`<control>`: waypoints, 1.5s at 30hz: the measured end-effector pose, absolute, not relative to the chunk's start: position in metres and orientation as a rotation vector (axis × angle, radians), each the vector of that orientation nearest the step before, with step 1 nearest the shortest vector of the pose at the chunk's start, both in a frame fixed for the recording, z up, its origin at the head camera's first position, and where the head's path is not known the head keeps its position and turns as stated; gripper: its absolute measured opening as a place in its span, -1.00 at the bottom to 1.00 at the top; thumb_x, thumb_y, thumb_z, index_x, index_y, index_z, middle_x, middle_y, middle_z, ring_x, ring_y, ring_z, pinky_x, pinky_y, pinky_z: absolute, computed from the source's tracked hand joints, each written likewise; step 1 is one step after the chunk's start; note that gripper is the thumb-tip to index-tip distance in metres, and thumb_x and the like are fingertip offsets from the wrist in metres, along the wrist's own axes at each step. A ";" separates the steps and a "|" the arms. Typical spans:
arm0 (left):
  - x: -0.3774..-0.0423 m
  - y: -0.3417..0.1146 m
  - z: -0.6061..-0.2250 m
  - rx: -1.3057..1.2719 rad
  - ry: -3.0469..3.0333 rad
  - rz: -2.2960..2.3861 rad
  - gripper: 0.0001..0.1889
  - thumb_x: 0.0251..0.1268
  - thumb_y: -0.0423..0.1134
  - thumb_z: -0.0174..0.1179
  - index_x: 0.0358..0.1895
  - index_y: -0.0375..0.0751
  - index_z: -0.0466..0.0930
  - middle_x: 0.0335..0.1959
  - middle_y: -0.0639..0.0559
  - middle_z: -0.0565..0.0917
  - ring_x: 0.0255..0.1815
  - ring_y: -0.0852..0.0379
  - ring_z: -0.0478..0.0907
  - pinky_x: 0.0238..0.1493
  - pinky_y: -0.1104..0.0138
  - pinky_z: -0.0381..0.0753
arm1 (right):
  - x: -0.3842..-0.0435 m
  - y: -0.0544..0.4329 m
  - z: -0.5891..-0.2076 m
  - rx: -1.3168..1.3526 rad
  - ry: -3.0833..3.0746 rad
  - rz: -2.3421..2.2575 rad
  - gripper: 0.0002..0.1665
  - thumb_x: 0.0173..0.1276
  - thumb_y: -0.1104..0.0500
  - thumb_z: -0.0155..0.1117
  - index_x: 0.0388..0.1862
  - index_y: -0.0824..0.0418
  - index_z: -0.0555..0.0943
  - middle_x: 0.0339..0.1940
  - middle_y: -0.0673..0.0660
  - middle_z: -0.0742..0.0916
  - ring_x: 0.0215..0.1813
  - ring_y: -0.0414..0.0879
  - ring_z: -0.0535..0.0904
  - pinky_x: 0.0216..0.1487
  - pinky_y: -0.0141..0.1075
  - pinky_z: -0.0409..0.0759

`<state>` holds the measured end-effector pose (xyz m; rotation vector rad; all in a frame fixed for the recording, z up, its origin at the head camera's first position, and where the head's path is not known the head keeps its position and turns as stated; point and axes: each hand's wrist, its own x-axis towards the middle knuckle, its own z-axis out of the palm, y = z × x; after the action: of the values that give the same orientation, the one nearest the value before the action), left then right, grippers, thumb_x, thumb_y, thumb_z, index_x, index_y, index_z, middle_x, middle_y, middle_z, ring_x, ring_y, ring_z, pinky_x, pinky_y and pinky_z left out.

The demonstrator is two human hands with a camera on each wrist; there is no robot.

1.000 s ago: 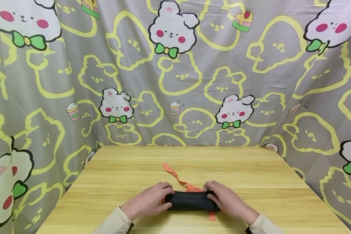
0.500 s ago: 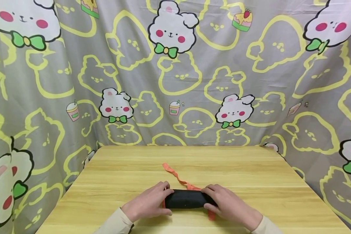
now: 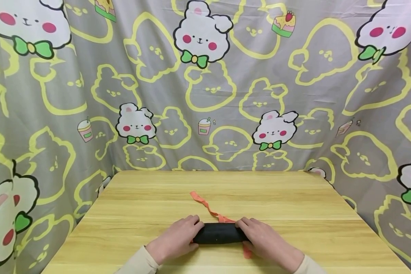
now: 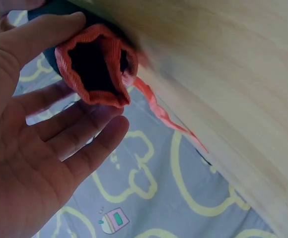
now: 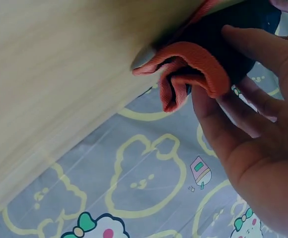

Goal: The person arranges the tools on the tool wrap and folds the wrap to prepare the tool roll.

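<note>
A rolled black cloth with orange edging point(image 3: 220, 233) lies crosswise on the table near its front. My left hand point(image 3: 176, 239) holds the left end, thumb on the near side and fingers over the far side. At the right end my right hand point(image 3: 266, 239) grips it the same way. The left wrist view looks into that end, where an orange edge point(image 4: 67, 74) circles a dark hollow. In the right wrist view, the orange edging point(image 5: 206, 58) is folded in layers. A long twisted orange strap point(image 3: 205, 203) trails away behind the roll; a short orange strap end point(image 3: 247, 252) pokes out in front.
The wooden table point(image 3: 140, 190) reaches back to a grey curtain point(image 3: 222, 95) printed with rabbits and yellow outlines. More of this curtain hangs at the left and right sides.
My right hand has shifted from the end's corner to wrap around the end. My left thumb has come in against the roll, which looks slightly tighter. The long strap lies as before.
</note>
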<state>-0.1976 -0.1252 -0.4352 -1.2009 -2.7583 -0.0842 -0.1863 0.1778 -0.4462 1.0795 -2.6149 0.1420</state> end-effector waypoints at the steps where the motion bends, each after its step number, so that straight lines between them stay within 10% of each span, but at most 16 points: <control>1: -0.197 -0.126 -0.434 -1.204 -2.762 -0.087 -0.55 0.17 -0.04 0.52 0.07 -0.07 0.62 -0.11 0.12 0.60 -0.13 0.24 0.54 -0.10 0.31 0.66 | -0.186 0.178 -0.445 1.089 -2.612 0.148 -0.46 0.14 0.20 0.60 0.06 0.06 0.55 -0.11 -0.07 0.66 -0.16 -0.17 0.63 -0.19 -0.23 0.67; 12: -0.197 -0.137 -0.422 -1.290 -2.845 -0.333 -0.62 0.35 -0.05 0.38 0.16 -0.05 0.65 -0.01 0.16 0.69 -0.12 0.35 0.60 -0.08 0.36 0.65 | -0.184 0.184 -0.429 1.194 -2.801 0.376 -0.65 0.36 0.26 0.43 0.09 0.11 0.60 -0.07 -0.05 0.76 -0.15 -0.30 0.65 -0.19 -0.31 0.65; 20: -0.205 -0.144 -0.426 -1.261 -2.874 -0.601 -0.76 0.50 -0.14 0.24 0.14 -0.01 0.57 -0.42 0.32 0.53 -0.46 0.38 0.39 -0.28 0.44 0.47 | -0.192 0.194 -0.432 1.256 -2.809 0.596 -0.65 0.49 0.25 0.29 0.20 0.10 0.52 -0.01 0.02 0.78 -0.11 -0.32 0.67 -0.14 -0.31 0.67; 27: -0.210 -0.143 -0.433 -1.223 -2.815 -0.552 -0.75 0.59 -0.24 0.10 0.21 -0.07 0.56 0.02 0.14 0.64 -0.03 0.29 0.58 0.02 0.31 0.63 | -0.201 0.196 -0.435 1.214 -2.855 0.687 -0.72 0.60 0.15 0.15 0.23 0.01 0.49 0.00 0.00 0.76 -0.09 -0.34 0.65 -0.12 -0.29 0.65; 45: -0.205 -0.137 -0.437 -1.130 -2.871 -0.283 -0.42 0.45 0.00 0.28 0.40 -0.23 0.50 0.18 -0.11 0.65 0.18 0.01 0.62 0.19 0.15 0.62 | -0.201 0.191 -0.443 1.051 -2.954 0.443 -0.20 0.35 -0.35 0.32 0.40 0.06 0.50 0.06 0.05 0.73 0.03 -0.13 0.65 0.01 -0.10 0.65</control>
<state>-0.2046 -0.1372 -0.4367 -1.1301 -2.8708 -0.2835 -0.2007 0.1906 -0.4433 1.0514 -2.9538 0.4426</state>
